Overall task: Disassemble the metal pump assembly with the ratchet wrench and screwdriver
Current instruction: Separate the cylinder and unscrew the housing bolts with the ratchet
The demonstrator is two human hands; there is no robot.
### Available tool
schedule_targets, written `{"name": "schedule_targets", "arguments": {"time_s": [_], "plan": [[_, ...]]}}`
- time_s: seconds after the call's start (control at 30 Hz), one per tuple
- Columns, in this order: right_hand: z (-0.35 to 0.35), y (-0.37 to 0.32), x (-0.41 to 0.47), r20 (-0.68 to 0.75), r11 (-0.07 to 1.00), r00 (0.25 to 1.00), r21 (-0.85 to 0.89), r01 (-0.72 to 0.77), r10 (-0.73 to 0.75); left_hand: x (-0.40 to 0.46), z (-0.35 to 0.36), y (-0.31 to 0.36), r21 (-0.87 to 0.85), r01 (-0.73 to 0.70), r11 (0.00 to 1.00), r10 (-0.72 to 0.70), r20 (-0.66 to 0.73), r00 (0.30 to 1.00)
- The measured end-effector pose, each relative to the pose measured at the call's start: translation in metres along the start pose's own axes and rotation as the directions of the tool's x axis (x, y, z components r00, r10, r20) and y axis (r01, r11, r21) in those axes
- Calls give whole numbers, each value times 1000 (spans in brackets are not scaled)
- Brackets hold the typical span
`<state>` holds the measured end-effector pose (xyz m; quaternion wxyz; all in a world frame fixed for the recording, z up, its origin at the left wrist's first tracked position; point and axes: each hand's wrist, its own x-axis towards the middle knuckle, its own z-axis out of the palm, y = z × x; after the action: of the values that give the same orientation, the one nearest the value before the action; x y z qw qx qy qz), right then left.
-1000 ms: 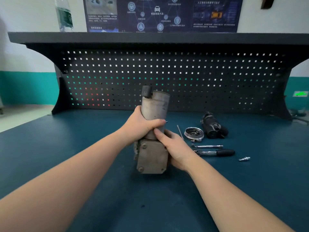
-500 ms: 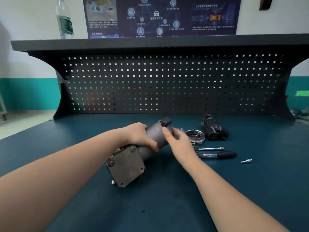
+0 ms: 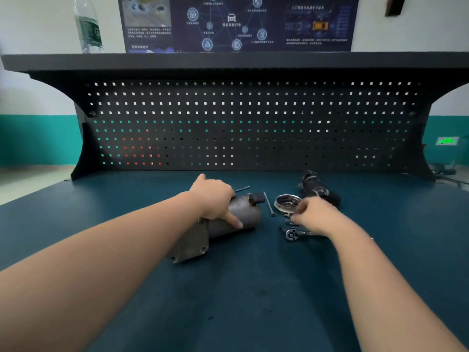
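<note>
Dark teal bench point(image 3: 253, 301) with a black pegboard back panel point(image 3: 253, 123) and a shelf point(image 3: 228, 60) on top; a clear water bottle point(image 3: 88, 26) stands at the shelf's left end, a dark poster point(image 3: 236, 21) on the wall behind. Left hand point(image 3: 215, 199) comes in from the bench's near-left corner and lies over the pump assembly point(image 3: 228, 222), fingers curled over the cylindrical body, index finger laid down along its near side. Pump lies on its side around mid-bench, slightly left of centre: square flange end points to the near-left, black connector end points to the back-right. A thin rod point(image 3: 242, 189) lies just behind the pump, partly hidden by the left hand. Another long thin bolt point(image 3: 268, 203) lies just right of the connector end. Right of that, a round metal cap point(image 3: 286, 203), open side up. Ratchet wrench point(image 3: 294, 234) lies nearer the front edge than the cap, head visible, handle hidden under the right hand point(image 3: 317, 217). Right hand is blurred, over the small tools beside the cap; fingers look curled, but cannot tell if it's pinching anything. A black cylindrical part point(image 3: 317, 189) lies behind the right hand, toward the back panel.
</note>
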<state>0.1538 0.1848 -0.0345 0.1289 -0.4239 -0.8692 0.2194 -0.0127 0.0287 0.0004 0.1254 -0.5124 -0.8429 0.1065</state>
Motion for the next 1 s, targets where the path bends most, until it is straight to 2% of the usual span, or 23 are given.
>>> {"name": "schedule_targets", "arguments": {"time_s": [0.07, 0.1, 0.2, 0.27, 0.33, 0.43, 0.47, 0.53, 0.6, 0.67, 0.77, 0.83, 0.9, 1.0], "plan": [[-4, 14, 0, 205, 986, 978, -149, 69, -37, -4, -5, 0, -110, 28, 994, -34, -57, 998], [-3, 16, 0, 244, 979, 969, -184, 84, -37, -10, -4, -2, -160, 59, 985, -72, -76, 994], [2, 21, 3, 205, 978, 977, -189, 93, -54, -45, 15, -14, -114, 240, 964, -249, -70, 966], [5, 24, 7, 186, 979, 979, -163, 120, -89, -70, 36, -22, -178, 303, 936, -313, -28, 949], [6, 23, 4, 186, 969, 976, -195, 150, -114, -79, 47, -26, -334, 232, 914, -266, -60, 962], [-6, 11, -6, 83, 946, 984, -272, 177, -160, -73, 49, -29, -288, 143, 947, -197, -168, 966], [-13, 6, -11, 41, 952, 980, -235, 197, -193, -72, 49, -30, -288, 133, 948, -190, -178, 966], [-27, -4, -21, 10, 947, 948, -36, 319, -319, -70, 51, -35, -313, 110, 943, -174, -185, 967], [-30, -22, -34, 30, 851, 869, 224, 476, -494, -70, 51, -40, -338, 90, 937, -160, -184, 970], [-18, -45, -45, -9, 748, 787, 304, 590, -617, -70, 48, -42, -342, 78, 937, -148, -182, 972], [9, -67, -54, -81, 664, 686, 188, 723, -723, -72, 49, -38, -260, 41, 965, -94, -198, 976], [17, -72, -55, -78, 636, 639, 64, 769, -765, -72, 48, -34, -250, 23, 968, -79, -214, 974], [21, -72, -54, -70, 626, 624, -21, 779, -778, -69, 45, -34, -317, 17, 948, -85, -202, 976], [25, -71, -54, -62, 651, 649, -125, 749, -758, -67, 42, -31, -402, 14, 916, -94, -179, 979]]}}
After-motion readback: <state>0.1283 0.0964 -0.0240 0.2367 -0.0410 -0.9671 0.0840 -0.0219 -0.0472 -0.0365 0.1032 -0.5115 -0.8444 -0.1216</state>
